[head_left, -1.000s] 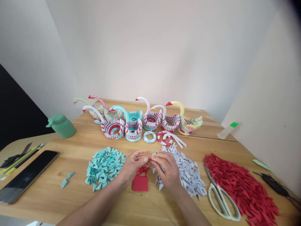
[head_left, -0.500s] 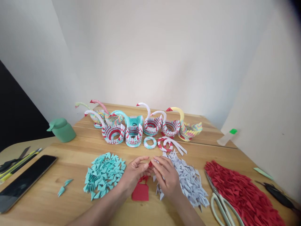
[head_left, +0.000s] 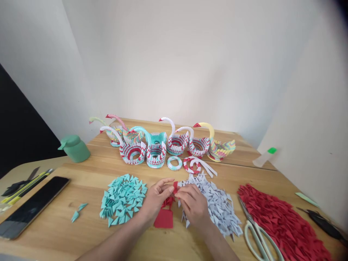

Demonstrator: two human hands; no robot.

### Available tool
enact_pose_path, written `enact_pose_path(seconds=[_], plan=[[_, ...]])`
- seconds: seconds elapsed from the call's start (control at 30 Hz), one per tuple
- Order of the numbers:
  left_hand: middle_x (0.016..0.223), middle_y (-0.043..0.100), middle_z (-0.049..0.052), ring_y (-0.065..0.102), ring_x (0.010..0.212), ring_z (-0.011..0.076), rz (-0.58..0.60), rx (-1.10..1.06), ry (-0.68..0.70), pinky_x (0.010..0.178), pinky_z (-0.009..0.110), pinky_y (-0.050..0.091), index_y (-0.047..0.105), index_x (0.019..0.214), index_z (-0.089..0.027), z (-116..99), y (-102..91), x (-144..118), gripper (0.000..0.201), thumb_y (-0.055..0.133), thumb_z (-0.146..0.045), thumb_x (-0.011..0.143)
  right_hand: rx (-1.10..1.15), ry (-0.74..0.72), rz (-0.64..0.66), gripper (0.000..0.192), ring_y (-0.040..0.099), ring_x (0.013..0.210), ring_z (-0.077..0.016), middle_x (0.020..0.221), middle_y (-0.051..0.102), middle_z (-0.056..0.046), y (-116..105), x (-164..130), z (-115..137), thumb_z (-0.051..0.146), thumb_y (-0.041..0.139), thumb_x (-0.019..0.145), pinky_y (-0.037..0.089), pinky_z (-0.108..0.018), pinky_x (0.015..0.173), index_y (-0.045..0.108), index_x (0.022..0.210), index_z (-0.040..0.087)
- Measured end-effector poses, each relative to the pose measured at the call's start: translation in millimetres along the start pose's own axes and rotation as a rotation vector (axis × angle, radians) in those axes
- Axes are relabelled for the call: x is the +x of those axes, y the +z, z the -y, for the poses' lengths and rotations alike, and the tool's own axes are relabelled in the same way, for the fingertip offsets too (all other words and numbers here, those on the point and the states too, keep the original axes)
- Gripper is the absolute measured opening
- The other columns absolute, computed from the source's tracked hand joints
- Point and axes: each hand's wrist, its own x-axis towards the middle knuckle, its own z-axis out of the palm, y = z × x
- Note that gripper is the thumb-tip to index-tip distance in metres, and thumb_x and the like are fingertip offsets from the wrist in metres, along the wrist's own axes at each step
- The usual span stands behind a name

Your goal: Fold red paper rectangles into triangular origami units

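Observation:
Between my fingertips is a small red piece of paper (head_left: 175, 187), pinched by my left hand (head_left: 159, 197) and my right hand (head_left: 193, 203) together. Its exact fold is partly covered by my fingers. Just below lies a stack of red paper rectangles (head_left: 163, 218), with some red folded pieces (head_left: 168, 202) behind it, half hidden by my left hand. A heap of teal folded triangles (head_left: 123, 199) is left of my left hand. My right hand is over the near edge of a pale lavender heap of paper triangles (head_left: 214, 203).
Folded-paper swans (head_left: 156, 154) line the back, with a teal-white ring (head_left: 174, 163) and a red-white ring (head_left: 190, 166) before them. Scissors (head_left: 257, 232) lie against a red triangle heap (head_left: 285, 221) at right. A phone (head_left: 32, 206) and a green container (head_left: 74, 149) are at left.
My fingers have shifted on the red paper, and more of it now shows above the fingertips. The whole view has shifted slightly.

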Motion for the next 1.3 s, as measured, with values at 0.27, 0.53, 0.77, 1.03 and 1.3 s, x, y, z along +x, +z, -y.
enact_pose_path(seconds=[0.27,0.53,0.77,1.03,1.3], plan=[[0.055,0.055,-0.002,0.046,0.052,0.0094,0.017,0.424,0.053,0.053,0.02,0.035,0.061,0.064,-0.012,-1,-11.1,6,0.039,0.068,-0.049,0.072,-0.031,0.011,0.005,0.024,0.056,0.081,-0.0188,0.084,0.066,-0.005,-4,3,2,0.008,0.049,0.089,0.05,-0.034,0.072,0.067,0.094,0.023],[0.059,0.058,0.0,0.048,0.056,0.0123,-0.047,0.53,0.118,0.055,0.022,0.037,0.063,0.066,-0.013,-3,-9.8,3,0.037,0.064,-0.049,0.075,0.054,0.146,-0.005,0.017,0.059,0.09,-0.0211,0.093,0.066,-0.006,-1,2,-8,0.015,0.053,0.089,0.05,-0.038,0.079,0.067,0.093,0.024],[0.064,0.059,0.002,0.051,0.063,0.0151,-0.044,0.753,0.205,0.059,0.022,0.038,0.067,0.07,-0.013,-13,-4.9,-3,0.028,0.058,-0.037,0.081,0.34,0.535,0.019,0.012,0.062,0.078,-0.0178,0.08,0.066,-0.003,-1,3,-5,0.025,0.057,0.087,0.049,-0.03,0.073,0.063,0.079,0.019],[0.063,0.057,0.001,0.047,0.061,0.0139,0.017,0.71,0.149,0.057,0.021,0.035,0.069,0.073,-0.013,-13,-3.4,-5,0.03,0.058,-0.039,0.081,0.614,0.812,0.059,0.023,0.061,0.064,-0.0151,0.071,0.066,-0.002,2,1,-5,0.039,0.06,0.084,0.048,-0.024,0.058,0.061,0.078,0.017],[0.065,0.059,0.0,0.048,0.061,0.0126,0.049,0.652,0.103,0.058,0.02,0.035,0.066,0.073,-0.014,-5,-6.6,-3,0.029,0.057,-0.04,0.082,0.631,0.829,-0.011,0.022,0.059,0.061,-0.014,0.069,0.062,0.0,10,-2,-5,0.038,0.062,0.081,0.048,-0.024,0.056,0.063,0.088,0.017]])
